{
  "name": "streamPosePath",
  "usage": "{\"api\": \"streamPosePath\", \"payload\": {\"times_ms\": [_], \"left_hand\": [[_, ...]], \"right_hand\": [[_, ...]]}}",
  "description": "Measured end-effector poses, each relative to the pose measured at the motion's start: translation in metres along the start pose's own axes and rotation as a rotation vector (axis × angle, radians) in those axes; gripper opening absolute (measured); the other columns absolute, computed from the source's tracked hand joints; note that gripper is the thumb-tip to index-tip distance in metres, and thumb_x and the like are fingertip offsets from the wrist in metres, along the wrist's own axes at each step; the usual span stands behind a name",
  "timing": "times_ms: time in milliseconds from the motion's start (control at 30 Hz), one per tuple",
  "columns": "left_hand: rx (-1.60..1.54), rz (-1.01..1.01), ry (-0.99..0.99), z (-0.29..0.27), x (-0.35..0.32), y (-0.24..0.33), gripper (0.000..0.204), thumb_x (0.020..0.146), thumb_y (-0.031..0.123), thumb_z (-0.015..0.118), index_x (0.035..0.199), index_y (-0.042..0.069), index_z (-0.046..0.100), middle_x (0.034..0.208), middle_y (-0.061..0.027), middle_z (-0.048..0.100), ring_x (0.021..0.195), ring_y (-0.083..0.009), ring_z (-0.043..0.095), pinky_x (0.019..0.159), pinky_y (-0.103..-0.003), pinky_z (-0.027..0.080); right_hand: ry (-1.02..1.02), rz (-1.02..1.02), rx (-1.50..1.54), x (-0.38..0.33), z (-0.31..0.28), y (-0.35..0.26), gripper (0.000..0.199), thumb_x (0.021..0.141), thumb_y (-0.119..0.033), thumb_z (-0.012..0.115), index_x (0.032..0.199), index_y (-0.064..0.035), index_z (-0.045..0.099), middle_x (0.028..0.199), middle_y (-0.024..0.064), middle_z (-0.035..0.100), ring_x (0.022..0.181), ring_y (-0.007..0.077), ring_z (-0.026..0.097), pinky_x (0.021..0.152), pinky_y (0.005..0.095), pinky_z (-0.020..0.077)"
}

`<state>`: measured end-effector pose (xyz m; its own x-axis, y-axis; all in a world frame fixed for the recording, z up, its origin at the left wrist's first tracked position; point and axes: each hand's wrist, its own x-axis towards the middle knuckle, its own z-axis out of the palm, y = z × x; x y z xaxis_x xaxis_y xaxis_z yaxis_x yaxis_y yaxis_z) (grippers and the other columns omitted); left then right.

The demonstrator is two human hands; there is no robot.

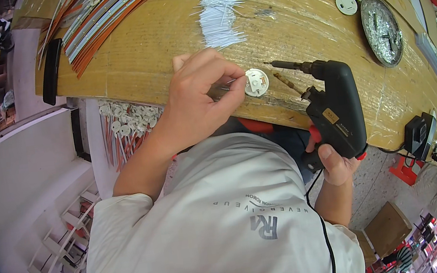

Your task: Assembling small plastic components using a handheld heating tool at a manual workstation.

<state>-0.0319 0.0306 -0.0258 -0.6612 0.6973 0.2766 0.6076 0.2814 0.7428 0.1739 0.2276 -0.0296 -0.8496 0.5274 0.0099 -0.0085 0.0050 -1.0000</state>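
A round white plastic disc (257, 83) with small cut-outs and metal contacts lies on the wooden table near its front edge. My left hand (201, 89) is closed in a pinch at the disc's left edge. What sits between thumb and forefinger is too small to make out. My right hand (338, 167) grips a black soldering gun (339, 109) by its handle, with a finger near the red trigger. Its dark tip (281, 65) points left, a little above and right of the disc. Below the tip runs a thin feed tube (290, 83), angled toward the same spot.
Beyond my left hand lies a pile of short white wires (220, 17). Orange and white strips (109, 21) fill the far left. More white discs (345, 3) and a round metal dish (382, 29) are at the far right. A bin of discs on strips (125, 121) stands below the table's left edge.
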Motion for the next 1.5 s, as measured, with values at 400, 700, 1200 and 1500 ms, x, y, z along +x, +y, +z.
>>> {"api": "streamPosePath", "payload": {"times_ms": [400, 700, 1200, 1500], "left_hand": [[0.14, -0.011, -0.001, -0.009, -0.008, 0.003, 0.012, 0.082, 0.004, 0.083, 0.091, 0.006, 0.076, 0.086, -0.0014, 0.066, 0.086, -0.0166, 0.06, 0.086, -0.032, 0.039], [-0.06, 0.036, 0.063, 0.003, 0.005, 0.004, 0.016, 0.082, 0.003, 0.083, 0.097, 0.006, 0.079, 0.092, -0.0036, 0.067, 0.09, -0.0181, 0.059, 0.085, -0.032, 0.043], [-0.282, -0.067, -0.087, 0.01, 0.005, 0.002, 0.008, 0.095, -0.006, 0.069, 0.1, -0.002, 0.074, 0.107, -0.011, 0.064, 0.095, -0.0172, 0.066, 0.081, -0.028, 0.055], [-0.113, -0.048, -0.134, 0.002, 0.018, 0.014, 0.005, 0.09, 0.0, 0.073, 0.094, -0.003, 0.071, 0.1, -0.0089, 0.071, 0.093, -0.0149, 0.067, 0.084, -0.028, 0.053]], "right_hand": [[-0.211, 0.209, 0.158, 0.024, 0.038, -0.024, 0.07, 0.092, -0.046, 0.062, 0.14, 0.004, 0.056, 0.129, 0.025, 0.07, 0.107, 0.0252, 0.07, 0.092, 0.037, 0.0575], [-0.162, 0.073, 0.345, 0.028, 0.052, -0.008, 0.04, 0.099, -0.021, 0.061, 0.13, 0.0039, 0.066, 0.125, 0.0131, 0.073, 0.094, 0.0149, 0.066, 0.079, 0.0298, 0.0545], [-0.139, 0.132, 0.241, 0.036, 0.065, -0.007, 0.061, 0.098, -0.034, 0.058, 0.143, 0.0055, 0.051, 0.134, 0.023, 0.068, 0.114, 0.0257, 0.069, 0.098, 0.0384, 0.0574], [-0.017, 0.083, 0.277, 0.032, 0.045, -0.015, 0.062, 0.098, -0.036, 0.054, 0.139, 0.0105, 0.05, 0.129, 0.0319, 0.067, 0.112, 0.0351, 0.072, 0.092, 0.0412, 0.0617]]}}
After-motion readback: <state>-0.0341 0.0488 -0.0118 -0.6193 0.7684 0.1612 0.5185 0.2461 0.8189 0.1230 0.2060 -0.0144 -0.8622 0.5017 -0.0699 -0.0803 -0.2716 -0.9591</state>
